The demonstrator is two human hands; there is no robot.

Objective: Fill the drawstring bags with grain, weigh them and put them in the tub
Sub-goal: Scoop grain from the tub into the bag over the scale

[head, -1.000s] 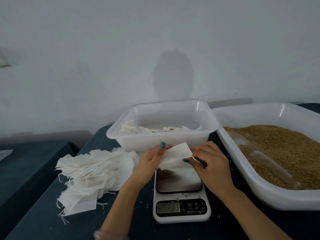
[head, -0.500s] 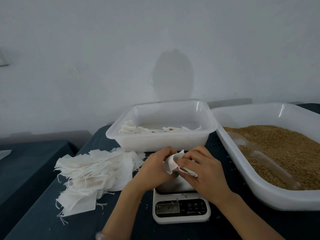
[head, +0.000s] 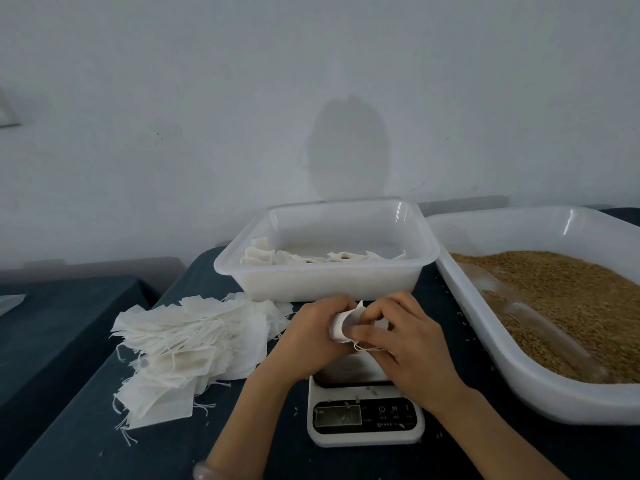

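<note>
Both hands hold one small white drawstring bag [head: 341, 325] above the scale [head: 365, 420]. My left hand [head: 311, 336] grips its left side and my right hand [head: 401, 341] pinches its right edge, with thin strings trailing under the fingers. The bag is crumpled between the hands. Behind them stands the translucent tub [head: 325, 282] with several filled bags [head: 263, 258] lying on its bottom. To the right, a big white tray [head: 519, 386] holds brown grain [head: 571, 299], and a clear scoop [head: 533, 317] lies in it.
A loose pile of empty white bags [head: 187, 344] spreads on the dark tablecloth [head: 69, 438] left of the scale. Stray grains lie on the scale and cloth. A second dark table [head: 52, 323] stands at the left, and a pale wall rises behind.
The flat bag held between the hands a second ago is now bunched up, and both hands have closed in together over the scale's plate.
</note>
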